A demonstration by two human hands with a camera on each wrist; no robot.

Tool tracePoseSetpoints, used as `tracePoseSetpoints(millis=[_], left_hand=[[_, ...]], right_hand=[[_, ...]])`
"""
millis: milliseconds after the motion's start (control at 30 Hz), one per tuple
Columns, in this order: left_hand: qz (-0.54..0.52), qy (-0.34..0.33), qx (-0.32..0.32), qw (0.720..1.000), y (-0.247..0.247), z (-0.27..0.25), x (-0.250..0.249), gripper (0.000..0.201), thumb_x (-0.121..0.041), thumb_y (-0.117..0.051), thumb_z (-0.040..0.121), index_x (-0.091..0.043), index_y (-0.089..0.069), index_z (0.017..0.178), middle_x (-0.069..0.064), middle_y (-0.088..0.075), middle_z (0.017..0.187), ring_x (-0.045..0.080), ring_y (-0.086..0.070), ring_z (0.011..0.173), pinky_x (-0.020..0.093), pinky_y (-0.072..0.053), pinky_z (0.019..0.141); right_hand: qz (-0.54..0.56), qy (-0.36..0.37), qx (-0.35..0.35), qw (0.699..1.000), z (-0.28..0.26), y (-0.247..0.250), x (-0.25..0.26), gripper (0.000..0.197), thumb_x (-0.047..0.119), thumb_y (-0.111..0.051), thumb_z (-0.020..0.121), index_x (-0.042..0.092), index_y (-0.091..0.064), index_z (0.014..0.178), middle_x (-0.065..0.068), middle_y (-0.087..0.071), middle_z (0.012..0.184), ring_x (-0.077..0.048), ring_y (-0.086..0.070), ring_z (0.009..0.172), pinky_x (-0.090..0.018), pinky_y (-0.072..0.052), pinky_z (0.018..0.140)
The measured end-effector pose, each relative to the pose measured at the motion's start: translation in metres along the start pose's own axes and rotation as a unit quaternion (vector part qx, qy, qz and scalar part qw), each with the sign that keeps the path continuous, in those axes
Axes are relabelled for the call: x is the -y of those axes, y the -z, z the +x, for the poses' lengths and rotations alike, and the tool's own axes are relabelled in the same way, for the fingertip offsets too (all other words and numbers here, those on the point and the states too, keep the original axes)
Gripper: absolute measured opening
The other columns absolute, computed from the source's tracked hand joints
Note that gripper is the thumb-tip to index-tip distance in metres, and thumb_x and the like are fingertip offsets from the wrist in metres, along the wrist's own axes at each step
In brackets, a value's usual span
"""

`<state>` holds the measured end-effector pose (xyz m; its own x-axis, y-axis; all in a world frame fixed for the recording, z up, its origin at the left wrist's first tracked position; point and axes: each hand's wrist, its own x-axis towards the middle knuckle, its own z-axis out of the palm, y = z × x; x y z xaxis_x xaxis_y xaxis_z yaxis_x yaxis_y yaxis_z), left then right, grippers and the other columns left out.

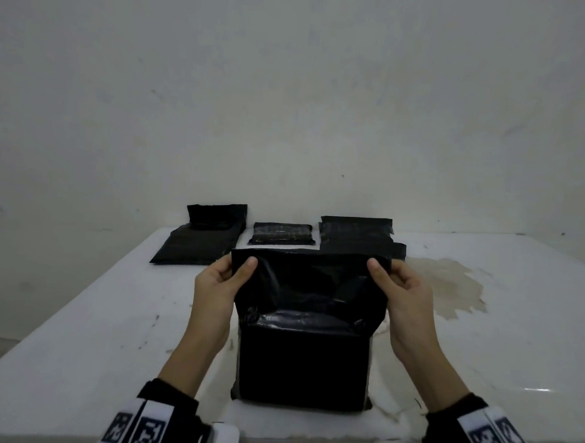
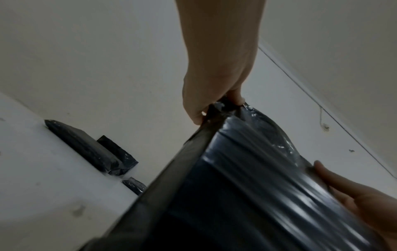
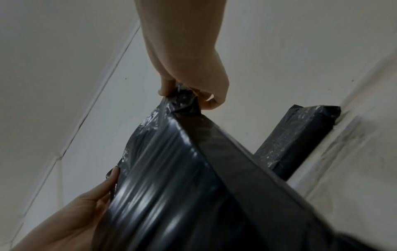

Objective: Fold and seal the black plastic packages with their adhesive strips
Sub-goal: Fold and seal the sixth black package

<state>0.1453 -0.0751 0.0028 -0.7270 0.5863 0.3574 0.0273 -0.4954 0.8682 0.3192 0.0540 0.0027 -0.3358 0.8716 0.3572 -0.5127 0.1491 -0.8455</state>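
A bulky black plastic package [image 1: 305,355] lies on the white table [image 1: 72,327] right in front of me. Its open top flap [image 1: 308,280] stands raised, stretched between both hands. My left hand [image 1: 238,267] pinches the flap's upper left corner, thumb on the near side and fingers behind. My right hand [image 1: 379,271] pinches the upper right corner the same way. The left wrist view shows my left hand [image 2: 217,105] on the crumpled corner of the package [image 2: 247,178]. In the right wrist view my right hand [image 3: 189,95] grips the other corner of the package [image 3: 171,169].
Three lots of black packages lie along the table's far edge by the wall: a flat one [image 1: 200,243] at left, a small one [image 1: 283,235] on a white sheet, and a stack [image 1: 357,239] at right. A brownish stain [image 1: 451,289] marks the table on the right.
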Motion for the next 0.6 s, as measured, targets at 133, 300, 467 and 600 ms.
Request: tracePoseSetpoints(millis=[133, 300, 467, 600], left_hand=[[0.035, -0.029, 0.015, 0.999, 0.001, -0.001, -0.008, 0.013, -0.004, -0.060, 0.081, -0.012, -0.067, 0.087, -0.003, -0.073, 0.078, 0.010, -0.069, 0.078, 0.017, -0.053, 0.069], [0.071, -0.049, 0.040, 0.995, 0.007, 0.001, -0.021, 0.017, 0.000, -0.061, 0.081, -0.012, -0.067, 0.092, -0.005, -0.073, 0.080, 0.009, -0.068, 0.083, 0.017, -0.051, 0.075], [0.193, -0.132, 0.119, 0.965, 0.006, 0.001, -0.039, 0.029, -0.006, -0.063, 0.085, -0.029, -0.060, 0.102, -0.012, -0.068, 0.077, 0.003, -0.063, 0.082, 0.015, -0.049, 0.078], [0.332, -0.162, 0.198, 0.908, 0.008, 0.013, -0.059, 0.018, -0.013, -0.068, 0.082, -0.030, -0.067, 0.087, -0.013, -0.068, 0.082, 0.014, -0.062, 0.083, 0.027, -0.049, 0.078]], right_hand=[[-0.009, 0.024, 0.002, 1.000, 0.004, 0.002, 0.009, 0.005, 0.005, -0.063, 0.081, 0.007, -0.066, 0.078, 0.001, -0.069, 0.065, -0.011, -0.065, 0.064, -0.017, -0.053, 0.061], [-0.042, 0.054, 0.032, 0.997, 0.004, 0.009, 0.017, 0.009, 0.000, -0.060, 0.083, 0.008, -0.066, 0.084, 0.005, -0.070, 0.065, -0.006, -0.065, 0.062, -0.015, -0.051, 0.058], [-0.118, 0.126, 0.093, 0.981, 0.004, 0.010, 0.031, 0.023, -0.001, -0.064, 0.082, 0.020, -0.065, 0.092, 0.003, -0.071, 0.076, -0.009, -0.064, 0.076, -0.015, -0.050, 0.070], [-0.293, 0.187, 0.182, 0.920, 0.009, 0.009, 0.050, 0.019, 0.004, -0.070, 0.078, 0.023, -0.069, 0.081, 0.004, -0.069, 0.075, -0.008, -0.062, 0.070, -0.012, -0.047, 0.067]])
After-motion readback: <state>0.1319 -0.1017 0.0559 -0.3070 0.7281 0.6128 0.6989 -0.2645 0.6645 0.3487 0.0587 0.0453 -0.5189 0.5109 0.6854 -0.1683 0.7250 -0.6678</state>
